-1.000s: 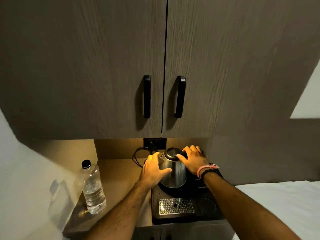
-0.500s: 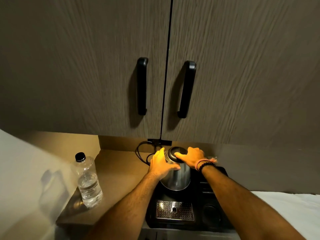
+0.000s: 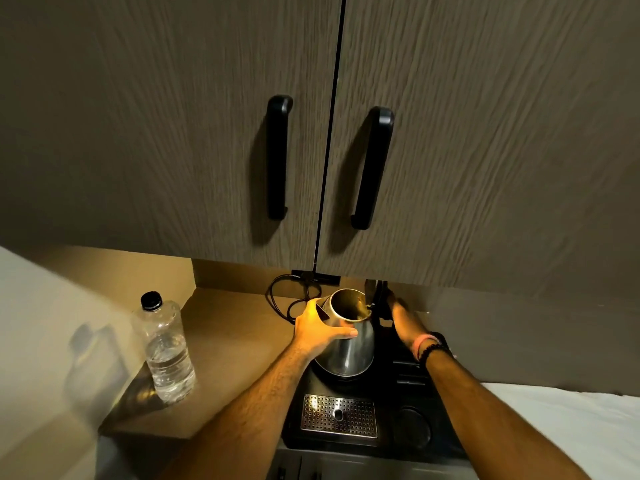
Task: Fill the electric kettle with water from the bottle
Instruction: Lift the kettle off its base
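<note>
Steel electric kettle (image 3: 349,348), lid (image 3: 374,293) up: our left hand (image 3: 318,330) wraps its body, right hand (image 3: 403,318) grips its handle; capped water bottle (image 3: 166,348) stands well left

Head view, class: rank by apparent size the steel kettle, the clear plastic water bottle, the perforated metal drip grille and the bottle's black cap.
1. Clear plastic water bottle and steel kettle: alike in apparent size, so unranked.
2. Perforated metal drip grille, though it lies nearer the camera.
3. Black cap, clearly smallest.

Two wood-grain cabinet doors (image 3: 173,133) with black handles (image 3: 277,157), black tray (image 3: 408,441) with perforated metal grate (image 3: 337,415), black cable (image 3: 280,299)
</note>
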`<state>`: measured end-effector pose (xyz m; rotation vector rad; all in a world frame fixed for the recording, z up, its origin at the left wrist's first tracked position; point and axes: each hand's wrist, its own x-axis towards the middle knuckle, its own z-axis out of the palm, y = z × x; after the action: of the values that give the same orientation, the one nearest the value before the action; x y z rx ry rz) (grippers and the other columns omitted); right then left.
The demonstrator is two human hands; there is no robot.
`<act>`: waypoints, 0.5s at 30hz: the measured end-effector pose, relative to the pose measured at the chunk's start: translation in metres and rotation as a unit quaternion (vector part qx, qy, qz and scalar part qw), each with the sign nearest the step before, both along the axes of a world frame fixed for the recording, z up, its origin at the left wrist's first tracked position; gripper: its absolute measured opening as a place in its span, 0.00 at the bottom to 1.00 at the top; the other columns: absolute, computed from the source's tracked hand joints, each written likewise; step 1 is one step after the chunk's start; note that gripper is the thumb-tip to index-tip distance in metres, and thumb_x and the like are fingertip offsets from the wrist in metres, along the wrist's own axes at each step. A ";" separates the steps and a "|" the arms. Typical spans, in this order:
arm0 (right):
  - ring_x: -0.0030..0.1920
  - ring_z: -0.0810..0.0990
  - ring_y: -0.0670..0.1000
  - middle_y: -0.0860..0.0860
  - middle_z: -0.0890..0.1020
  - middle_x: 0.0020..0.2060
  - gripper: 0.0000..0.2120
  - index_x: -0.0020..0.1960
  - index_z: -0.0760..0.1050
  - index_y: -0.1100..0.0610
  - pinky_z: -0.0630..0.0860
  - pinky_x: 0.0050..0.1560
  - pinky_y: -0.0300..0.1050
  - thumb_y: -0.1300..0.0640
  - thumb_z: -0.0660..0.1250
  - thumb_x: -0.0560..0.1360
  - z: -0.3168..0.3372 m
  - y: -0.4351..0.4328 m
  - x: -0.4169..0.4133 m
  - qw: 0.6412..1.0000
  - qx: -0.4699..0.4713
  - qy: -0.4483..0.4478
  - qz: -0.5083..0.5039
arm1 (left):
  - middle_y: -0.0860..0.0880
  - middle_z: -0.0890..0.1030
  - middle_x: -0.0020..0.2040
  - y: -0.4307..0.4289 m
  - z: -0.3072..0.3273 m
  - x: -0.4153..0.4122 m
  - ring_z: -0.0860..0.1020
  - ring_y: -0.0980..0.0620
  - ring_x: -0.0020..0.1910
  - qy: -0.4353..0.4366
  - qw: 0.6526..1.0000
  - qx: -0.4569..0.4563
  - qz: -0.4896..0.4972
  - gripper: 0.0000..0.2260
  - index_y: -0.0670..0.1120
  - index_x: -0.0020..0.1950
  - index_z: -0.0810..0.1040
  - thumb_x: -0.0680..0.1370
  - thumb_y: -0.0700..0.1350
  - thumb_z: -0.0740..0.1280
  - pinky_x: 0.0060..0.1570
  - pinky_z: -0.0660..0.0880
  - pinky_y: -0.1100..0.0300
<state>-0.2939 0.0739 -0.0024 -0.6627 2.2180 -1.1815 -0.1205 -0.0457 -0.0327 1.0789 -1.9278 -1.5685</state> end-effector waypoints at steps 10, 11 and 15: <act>0.72 0.72 0.61 0.58 0.73 0.75 0.27 0.73 0.70 0.53 0.66 0.65 0.54 0.36 0.50 0.85 0.009 -0.008 0.004 1.000 -0.020 -0.001 0.020 | 0.54 0.75 0.63 0.002 0.000 0.004 0.73 0.52 0.63 0.056 0.998 0.001 0.028 0.46 0.51 0.69 0.69 0.55 0.53 0.85 0.52 0.69 0.62; 0.72 0.72 0.61 0.58 0.73 0.76 0.29 0.75 0.69 0.54 0.66 0.66 0.55 0.36 0.50 0.85 0.012 -0.010 0.007 0.999 -0.025 0.001 0.025 | 0.55 0.75 0.62 0.002 0.002 0.008 0.73 0.53 0.62 0.060 0.998 -0.009 0.035 0.46 0.52 0.69 0.69 0.55 0.54 0.85 0.49 0.68 0.65; 0.63 0.78 0.62 0.63 0.79 0.69 0.30 0.62 0.77 0.59 0.72 0.66 0.59 0.35 0.53 0.84 0.021 -0.026 0.025 0.996 -0.063 0.021 0.059 | 0.57 0.78 0.59 -0.003 0.013 0.033 0.75 0.56 0.58 0.066 0.993 -0.059 0.072 0.45 0.54 0.67 0.71 0.53 0.59 0.83 0.44 0.67 0.69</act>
<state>-0.2689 0.0478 0.0189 -0.8654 2.1192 -1.2661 -0.0875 -0.0486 -0.0201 1.0150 -1.7899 -1.3925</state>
